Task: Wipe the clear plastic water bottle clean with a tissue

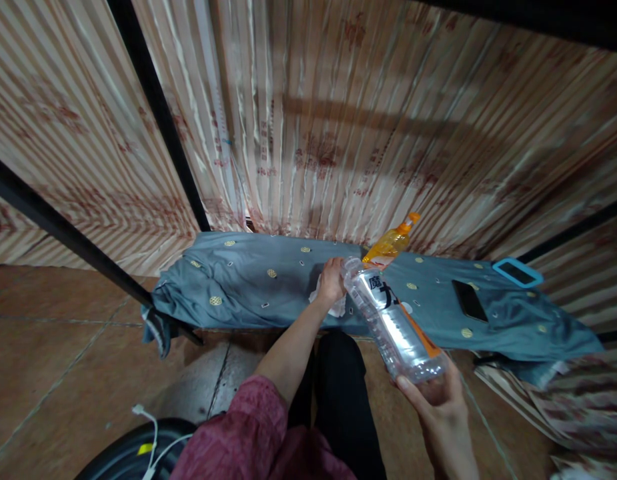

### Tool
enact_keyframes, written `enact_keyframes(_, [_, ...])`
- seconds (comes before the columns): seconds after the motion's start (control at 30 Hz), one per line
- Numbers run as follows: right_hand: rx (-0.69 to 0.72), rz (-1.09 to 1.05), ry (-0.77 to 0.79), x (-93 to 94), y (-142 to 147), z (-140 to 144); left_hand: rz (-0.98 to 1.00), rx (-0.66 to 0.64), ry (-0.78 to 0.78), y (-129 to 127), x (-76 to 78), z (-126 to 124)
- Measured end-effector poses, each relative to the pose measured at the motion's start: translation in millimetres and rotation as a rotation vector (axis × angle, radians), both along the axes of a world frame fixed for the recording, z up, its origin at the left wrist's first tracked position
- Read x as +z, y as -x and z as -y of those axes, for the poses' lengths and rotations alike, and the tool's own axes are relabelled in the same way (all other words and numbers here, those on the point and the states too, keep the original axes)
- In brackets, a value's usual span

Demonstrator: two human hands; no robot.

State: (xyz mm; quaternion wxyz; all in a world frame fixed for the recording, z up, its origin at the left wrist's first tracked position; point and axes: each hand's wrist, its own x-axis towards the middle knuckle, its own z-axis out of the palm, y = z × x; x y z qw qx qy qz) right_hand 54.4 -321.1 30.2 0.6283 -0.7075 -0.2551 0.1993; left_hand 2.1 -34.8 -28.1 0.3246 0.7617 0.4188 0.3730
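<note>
My right hand (435, 393) grips the base of a clear plastic bottle (393, 320) with an orange-edged label, tilted with its neck pointing away from me. My left hand (331, 281) is closed at the bottle's mouth and holds a crumpled white tissue (338, 305) against it. Both hands are over the near edge of a grey-blue cloth (258, 273) spread on the floor. An orange bottle (391, 243) with an orange cap lies on the cloth just behind the clear bottle.
A black phone (468, 300) and a device in a blue case (517, 272) lie on the cloth at right. Striped curtain fabric (338, 120) hangs behind, crossed by black metal bars (158, 107). A white cable (151, 427) lies on a dark round object at lower left.
</note>
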Motion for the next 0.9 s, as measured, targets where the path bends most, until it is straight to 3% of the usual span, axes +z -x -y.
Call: enact_keyframes(0.9, [-0.013, 0.059, 0.039, -6.5, -8.6, 2.2, -0.045, -0.01, 0.007, 1.9, 4.3, 0.7])
